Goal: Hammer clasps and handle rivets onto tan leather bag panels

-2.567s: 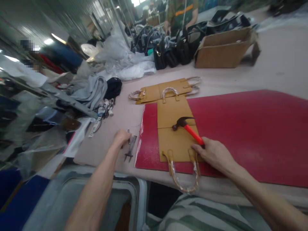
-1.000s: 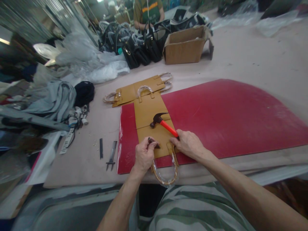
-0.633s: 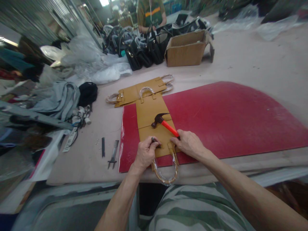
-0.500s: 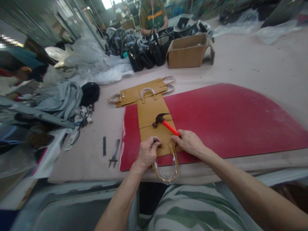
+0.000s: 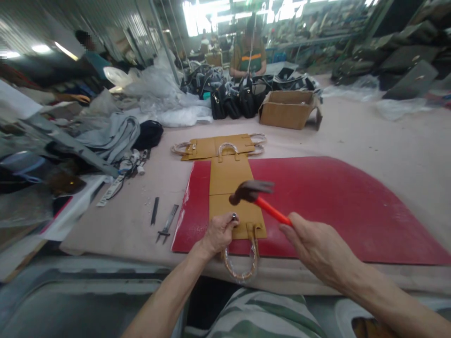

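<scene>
My right hand [image 5: 317,241] is closed round the red handle of a claw hammer [image 5: 271,210], whose dark head is raised above the work. Below it, my left hand [image 5: 220,231] pinches a short metal punch [image 5: 234,216] upright, with only its round top showing. The punch stands over a tan leather bag panel [image 5: 230,176], and its lower end is hidden by my fingers. At the panel's near edge a plastic-wrapped handle [image 5: 241,274] hangs toward me. Another wrapped handle [image 5: 228,146] curves up at the far end. The panel lies on a red board [image 5: 317,206].
More tan panels [image 5: 207,144] lie behind. Left of the board are a dark metal strip [image 5: 154,211] and a pronged metal tool [image 5: 168,224]. A cardboard box [image 5: 287,112], black bags [image 5: 239,101] and plastic wrap [image 5: 176,110] stand farther back, with a person [image 5: 248,56] beyond.
My right hand has lifted the hammer up and to the right, off the panel. My left hand keeps the punch in its pinch. The camera view has tilted upward.
</scene>
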`<action>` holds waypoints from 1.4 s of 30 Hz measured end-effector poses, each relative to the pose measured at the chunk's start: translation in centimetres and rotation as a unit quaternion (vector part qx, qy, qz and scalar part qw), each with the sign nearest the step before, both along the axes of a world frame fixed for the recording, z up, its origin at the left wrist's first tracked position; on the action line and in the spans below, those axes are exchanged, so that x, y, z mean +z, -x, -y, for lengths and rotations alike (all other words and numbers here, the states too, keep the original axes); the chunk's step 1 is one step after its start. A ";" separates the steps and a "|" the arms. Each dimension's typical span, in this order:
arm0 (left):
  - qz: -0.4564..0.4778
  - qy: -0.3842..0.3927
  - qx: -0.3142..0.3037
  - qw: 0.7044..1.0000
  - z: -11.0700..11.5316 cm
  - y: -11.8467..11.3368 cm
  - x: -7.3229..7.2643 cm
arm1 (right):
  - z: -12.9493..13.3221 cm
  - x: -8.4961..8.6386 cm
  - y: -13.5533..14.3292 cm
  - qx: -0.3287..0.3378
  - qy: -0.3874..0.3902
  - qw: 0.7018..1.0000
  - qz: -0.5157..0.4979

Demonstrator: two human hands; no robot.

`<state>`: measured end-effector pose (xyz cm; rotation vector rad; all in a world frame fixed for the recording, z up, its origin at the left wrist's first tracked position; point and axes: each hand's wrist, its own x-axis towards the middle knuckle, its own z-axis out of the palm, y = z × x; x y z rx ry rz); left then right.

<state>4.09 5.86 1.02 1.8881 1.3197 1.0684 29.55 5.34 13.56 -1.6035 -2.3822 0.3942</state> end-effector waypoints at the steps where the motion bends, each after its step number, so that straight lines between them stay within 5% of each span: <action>1: 0.002 -0.004 0.000 1.000 0.0 0.0 -0.2 | 0.2 -0.1 -0.1 0.023 -0.009 0.999 0.026; 8: -0.033 -0.052 -0.001 0.998 -0.2 0.0 -0.8 | 1.4 1.6 0.4 0.017 -0.238 0.964 -0.118; 12: -0.026 -0.036 0.003 0.999 -0.1 0.0 -1.1 | 1.7 0.8 -0.5 0.137 -0.231 0.963 0.013; 17: -0.050 -0.060 -0.003 0.997 0.0 0.0 -1.2 | 1.6 2.1 -0.2 0.005 -0.242 0.963 -0.117; 19: -0.057 -0.060 -0.003 0.997 0.0 0.0 -1.3 | 1.8 1.5 -0.3 0.036 -0.247 0.963 -0.104; 22: -0.061 -0.049 0.004 0.997 0.0 0.0 -1.3 | 1.9 -0.5 -1.2 0.119 -0.168 0.979 0.013; 27: -0.052 -0.059 0.004 0.997 -0.1 0.1 -1.2 | -0.6 -3.0 -0.5 -0.037 0.019 0.999 0.032; 30: -0.054 -0.049 -0.001 0.997 0.0 0.2 -0.9 | -3.2 -4.9 1.9 -0.077 0.097 0.992 0.039; 36: -0.066 -0.055 -0.009 0.996 0.3 0.4 -0.1 | -5.2 -9.0 5.1 -0.101 0.119 0.986 0.053; 42: 0.002 -0.028 0.059 0.998 0.5 -0.3 0.0 | -5.1 -9.6 5.1 -0.116 0.127 0.983 0.066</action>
